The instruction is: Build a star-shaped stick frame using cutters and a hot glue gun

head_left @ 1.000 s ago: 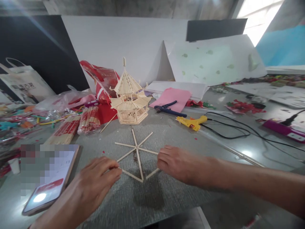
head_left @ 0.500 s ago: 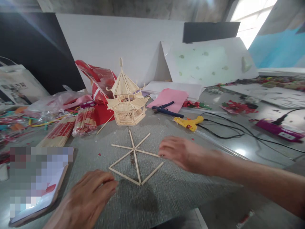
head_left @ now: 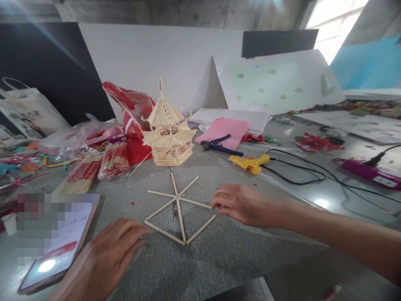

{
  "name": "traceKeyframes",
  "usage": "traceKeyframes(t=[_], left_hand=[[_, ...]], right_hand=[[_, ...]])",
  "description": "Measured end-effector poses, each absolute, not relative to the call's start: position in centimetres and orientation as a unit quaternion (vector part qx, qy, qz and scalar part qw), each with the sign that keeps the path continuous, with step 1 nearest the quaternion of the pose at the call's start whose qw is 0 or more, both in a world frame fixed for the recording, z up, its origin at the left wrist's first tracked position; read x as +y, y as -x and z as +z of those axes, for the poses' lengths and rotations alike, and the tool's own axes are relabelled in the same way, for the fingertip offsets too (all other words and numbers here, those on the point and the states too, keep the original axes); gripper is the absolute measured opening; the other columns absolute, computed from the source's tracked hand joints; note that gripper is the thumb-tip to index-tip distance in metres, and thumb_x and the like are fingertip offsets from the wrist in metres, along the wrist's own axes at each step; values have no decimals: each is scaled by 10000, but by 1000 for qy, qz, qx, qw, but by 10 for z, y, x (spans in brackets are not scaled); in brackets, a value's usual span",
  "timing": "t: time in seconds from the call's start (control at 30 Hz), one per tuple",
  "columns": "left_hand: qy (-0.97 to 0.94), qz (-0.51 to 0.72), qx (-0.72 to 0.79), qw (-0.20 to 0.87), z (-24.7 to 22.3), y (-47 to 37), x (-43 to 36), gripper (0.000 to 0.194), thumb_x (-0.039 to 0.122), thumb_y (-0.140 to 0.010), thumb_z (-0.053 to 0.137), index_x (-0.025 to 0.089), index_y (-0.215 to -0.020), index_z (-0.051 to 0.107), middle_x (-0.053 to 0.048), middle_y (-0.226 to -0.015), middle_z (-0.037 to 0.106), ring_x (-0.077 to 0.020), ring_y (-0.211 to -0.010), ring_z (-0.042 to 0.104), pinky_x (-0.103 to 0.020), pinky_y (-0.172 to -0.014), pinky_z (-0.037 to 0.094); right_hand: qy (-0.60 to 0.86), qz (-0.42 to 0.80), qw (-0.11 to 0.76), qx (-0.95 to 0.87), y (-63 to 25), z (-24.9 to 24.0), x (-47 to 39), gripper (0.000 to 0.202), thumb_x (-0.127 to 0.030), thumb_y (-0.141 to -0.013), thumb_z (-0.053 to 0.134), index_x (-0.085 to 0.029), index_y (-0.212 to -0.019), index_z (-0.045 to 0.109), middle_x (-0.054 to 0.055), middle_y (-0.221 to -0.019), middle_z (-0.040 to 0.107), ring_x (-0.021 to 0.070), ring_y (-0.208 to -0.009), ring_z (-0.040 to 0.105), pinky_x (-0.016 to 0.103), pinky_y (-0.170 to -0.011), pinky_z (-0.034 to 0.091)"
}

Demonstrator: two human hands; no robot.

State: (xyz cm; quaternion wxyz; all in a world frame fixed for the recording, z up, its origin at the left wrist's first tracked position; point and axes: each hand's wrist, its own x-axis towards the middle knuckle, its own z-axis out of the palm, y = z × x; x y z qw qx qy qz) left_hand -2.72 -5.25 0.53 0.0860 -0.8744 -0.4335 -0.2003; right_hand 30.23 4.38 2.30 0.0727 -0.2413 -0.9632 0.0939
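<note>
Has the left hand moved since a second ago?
Yes: the left hand has moved left and toward the person, judged against the stick pagoda model.

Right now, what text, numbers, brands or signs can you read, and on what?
"13:16", faint: phone screen; the rest is pixelated or unreadable.
Dark lettering on the tote bag: too blurred to read.
Red print on the flat stick packet: too blurred.
No other text is legible.
</note>
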Motion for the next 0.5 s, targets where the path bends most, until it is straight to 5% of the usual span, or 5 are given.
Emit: traceKeyframes(t=[0.5], left_hand=[[817, -176, -549, -19, 0, 26, -26, 336, 409, -909, 360, 215, -954, 632, -25, -903, 688, -166, -824, 657, -255, -726, 512]], right_hand=[[236, 157, 35, -958, -291, 27, 61, 225, -178, -916, 397, -150, -937, 619, 48, -878, 607, 139, -821, 543, 262, -762, 411]])
